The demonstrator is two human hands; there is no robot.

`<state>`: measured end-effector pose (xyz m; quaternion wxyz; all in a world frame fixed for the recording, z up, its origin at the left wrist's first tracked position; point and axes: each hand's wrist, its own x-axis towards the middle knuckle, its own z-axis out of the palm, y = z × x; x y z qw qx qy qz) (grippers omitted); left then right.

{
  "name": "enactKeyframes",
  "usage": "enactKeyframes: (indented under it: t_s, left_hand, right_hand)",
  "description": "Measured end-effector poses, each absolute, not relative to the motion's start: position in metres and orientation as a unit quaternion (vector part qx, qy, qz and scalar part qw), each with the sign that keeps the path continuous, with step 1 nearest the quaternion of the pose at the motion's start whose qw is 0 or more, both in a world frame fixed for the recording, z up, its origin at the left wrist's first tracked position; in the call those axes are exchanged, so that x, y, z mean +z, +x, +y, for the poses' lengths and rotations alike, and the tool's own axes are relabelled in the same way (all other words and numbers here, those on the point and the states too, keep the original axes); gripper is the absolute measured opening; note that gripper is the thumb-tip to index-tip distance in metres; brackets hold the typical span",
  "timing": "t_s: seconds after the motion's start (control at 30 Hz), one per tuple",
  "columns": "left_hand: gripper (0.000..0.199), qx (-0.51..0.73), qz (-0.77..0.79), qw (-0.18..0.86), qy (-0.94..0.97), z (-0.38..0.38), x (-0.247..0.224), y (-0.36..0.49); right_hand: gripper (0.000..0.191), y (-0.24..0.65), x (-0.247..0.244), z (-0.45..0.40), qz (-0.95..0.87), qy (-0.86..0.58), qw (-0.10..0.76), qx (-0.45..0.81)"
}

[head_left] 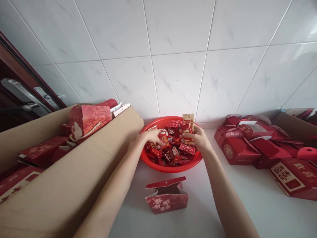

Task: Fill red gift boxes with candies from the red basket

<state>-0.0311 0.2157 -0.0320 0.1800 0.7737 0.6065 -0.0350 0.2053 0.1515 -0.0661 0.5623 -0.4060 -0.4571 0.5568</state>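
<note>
A round red plastic basket (170, 169) full of small wrapped candies (174, 155) stands against the tiled wall. My left hand (153, 136) reaches into its left side, fingers closed on a red and gold candy packet (164, 140). At the basket's right rim, my right hand (198, 137) grips several wrapped candies, among them a tall gold packet (188, 119) and a red one (186, 128). In front of the basket a red paper gift box (168, 202) stands upright with its top open; its inside looks dark.
On the left, a large cardboard box (99, 155) holds several red gift boxes (90, 119). Folded red boxes (240, 148) crowd the right side, near another cardboard box (287, 127). A door handle (22, 92) shows at far left.
</note>
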Motion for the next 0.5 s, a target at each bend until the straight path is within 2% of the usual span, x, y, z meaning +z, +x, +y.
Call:
enactKeyframes:
  t_s: [0.13,0.27,0.37,0.5]
  left_hand:
    - [0.076,0.015,0.599,0.183,0.779,0.218,-0.047,-0.030]
    - [0.071,0.180,0.597,0.217,0.751,0.222,-0.051,-0.028]
    - [0.067,0.311,0.544,0.341,0.701,0.220,-0.047,-0.024]
    - [0.047,0.382,0.466,0.515,0.610,0.214,-0.037,-0.018]
  right_hand:
    - [0.035,0.205,-0.065,0.152,-0.443,-0.412,0.558,0.568]
    - [0.032,0.205,-0.064,0.153,-0.420,-0.410,0.572,0.573]
    - [0.031,0.205,-0.063,0.153,-0.423,-0.410,0.573,0.570]
    - [0.033,0.205,-0.064,0.152,-0.413,-0.413,0.570,0.577]
